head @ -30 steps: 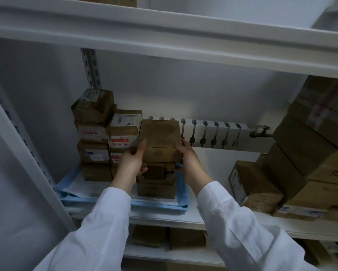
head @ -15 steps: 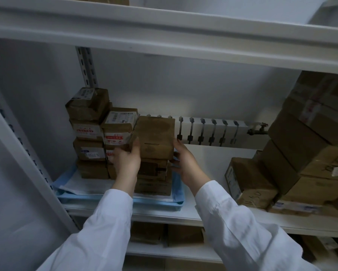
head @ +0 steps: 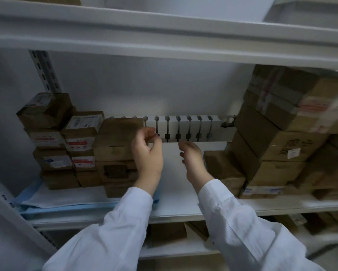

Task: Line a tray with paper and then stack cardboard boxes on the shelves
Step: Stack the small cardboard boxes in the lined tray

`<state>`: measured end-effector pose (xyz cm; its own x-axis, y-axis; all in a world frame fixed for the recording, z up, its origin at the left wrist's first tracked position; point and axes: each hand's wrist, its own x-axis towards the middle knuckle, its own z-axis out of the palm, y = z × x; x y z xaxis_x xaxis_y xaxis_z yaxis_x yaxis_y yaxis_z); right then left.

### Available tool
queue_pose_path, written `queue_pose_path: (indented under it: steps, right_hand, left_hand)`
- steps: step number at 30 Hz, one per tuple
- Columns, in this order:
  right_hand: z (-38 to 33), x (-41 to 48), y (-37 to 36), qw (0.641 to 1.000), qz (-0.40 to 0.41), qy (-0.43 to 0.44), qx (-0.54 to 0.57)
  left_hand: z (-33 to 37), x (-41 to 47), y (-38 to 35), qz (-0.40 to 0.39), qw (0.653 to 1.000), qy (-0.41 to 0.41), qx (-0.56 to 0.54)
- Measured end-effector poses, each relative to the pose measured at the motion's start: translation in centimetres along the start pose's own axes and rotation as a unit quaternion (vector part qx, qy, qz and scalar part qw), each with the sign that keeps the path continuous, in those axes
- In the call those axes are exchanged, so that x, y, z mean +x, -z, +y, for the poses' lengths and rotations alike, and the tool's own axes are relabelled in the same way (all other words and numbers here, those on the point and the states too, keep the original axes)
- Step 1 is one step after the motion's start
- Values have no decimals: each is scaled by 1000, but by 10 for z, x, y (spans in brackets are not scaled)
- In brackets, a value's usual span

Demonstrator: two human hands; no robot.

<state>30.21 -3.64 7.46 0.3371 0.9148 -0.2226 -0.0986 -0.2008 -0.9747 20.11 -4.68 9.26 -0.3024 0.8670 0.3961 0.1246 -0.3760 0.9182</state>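
Where the rightmost stack of three ends, the top box (head: 119, 139) sits square on the two below it, plain dull brown with a thin dark slit across its front. Two stacks of labelled boxes (head: 47, 137) stand close against its left, their white and red-printed labels facing out. All three stacks rest on white paper (head: 53, 198) lining a blue tray (head: 33, 210), which lies at the left end of a white shelf (head: 183, 209).

The left grip (head: 147, 153) hovers at the top box's right edge, fingers loosely curled and holding nothing; whether it touches the cardboard I cannot tell. The right grip (head: 193, 161) hangs just beside it over bare shelf, also loosely curled and empty. Both sleeves (head: 115, 231) are white.

Behind the grips a white radiator (head: 183, 130) runs along the pale wall. Large taped cartons (head: 281, 133) are piled at the shelf's right end. A slotted upright (head: 45, 71) rises behind the left stack to an upper shelf (head: 164, 42). More brown boxes sit on the lower shelf (head: 168, 231).
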Motion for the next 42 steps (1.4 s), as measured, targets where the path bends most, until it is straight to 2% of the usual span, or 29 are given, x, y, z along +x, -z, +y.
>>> queue_pose_path:
  steps: [4, 9, 14, 17, 21, 25, 30, 34, 36, 39, 42]
  right_hand:
    - [10, 14, 40, 997, 45, -28, -62]
    - [36, 35, 92, 982, 61, -77, -164]
    - [37, 38, 125, 909, 54, -94, -403]
    - [39, 45, 140, 890, 35, -89, -446]
    - [44, 56, 147, 882, 14, -102, -460]
    - [39, 66, 149, 875, 20, -112, -471]
    - [38, 73, 150, 904, 8, -89, -419]
    - [46, 76, 151, 949, 56, -72, -301]
    - [50, 79, 150, 961, 44, -86, -258]
    - [48, 79, 143, 970, 10, -93, -223]
    - [38, 74, 134, 976, 3, -55, -210]
  left_hand:
    - [-5, -9, -38, -52, 993, 101, -35]
    - [-29, -26, -83, -103, 949, 292, -50]
    - [-44, -43, -115, -165, 890, 424, -41]
    - [-52, -52, -129, -190, 858, 475, -51]
    - [-61, -65, -140, -216, 826, 518, -41]
    - [-73, -71, -145, -228, 824, 518, -17]
    - [-83, -72, -145, -223, 816, 531, -57]
    - [-87, -69, -140, -217, 820, 525, -67]
    - [-89, -65, -134, -201, 811, 540, -100]
    - [-90, -60, -126, -178, 804, 546, -156]
    - [-94, -55, -118, -180, 796, 543, -197]
